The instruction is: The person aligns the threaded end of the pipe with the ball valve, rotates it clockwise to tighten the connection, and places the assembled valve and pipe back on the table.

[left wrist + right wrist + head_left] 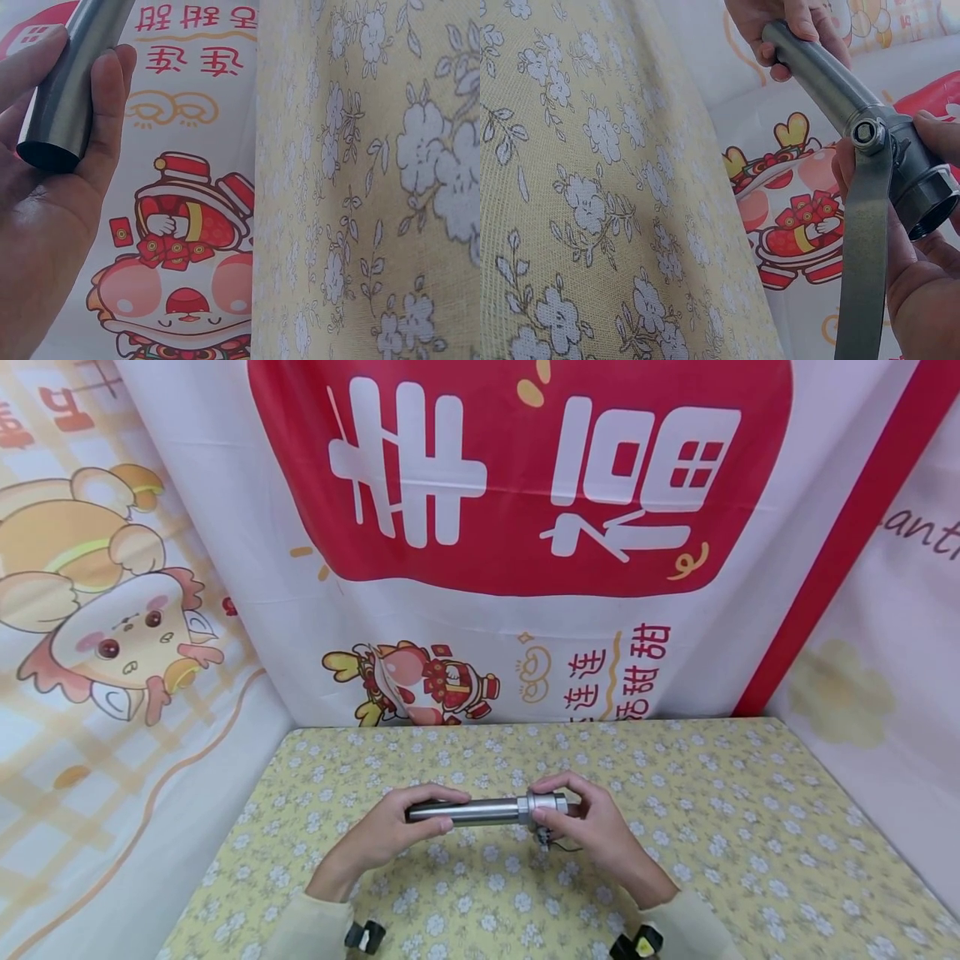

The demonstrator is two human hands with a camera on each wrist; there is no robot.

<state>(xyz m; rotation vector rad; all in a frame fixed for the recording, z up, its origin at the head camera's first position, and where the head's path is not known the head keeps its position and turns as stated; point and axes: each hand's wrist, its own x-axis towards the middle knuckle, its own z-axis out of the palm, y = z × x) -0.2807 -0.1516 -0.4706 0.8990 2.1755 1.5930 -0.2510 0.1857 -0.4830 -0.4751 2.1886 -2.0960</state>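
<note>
Both hands hold one metal assembly above the table: a straight steel pipe (483, 812) joined to a ball valve (915, 169). My left hand (390, 818) grips the pipe's free end, thumb on the near side and fingers on the far side. In the left wrist view, the dark end of the pipe (71, 97) lies against the palm. My right hand (596, 822) holds the valve body between thumb and fingers. A flat lever handle (866, 255), fixed by a nut (868, 135), extends from the valve towards the right wrist camera. The valve's open hex end points away from the pipe.
A yellow floral cloth (487, 910) covers the table. Printed white hangings rise behind it (480, 610) and at both sides. A dark band with a small device (365, 937) sits on the left sleeve, and another (637, 942) on the right.
</note>
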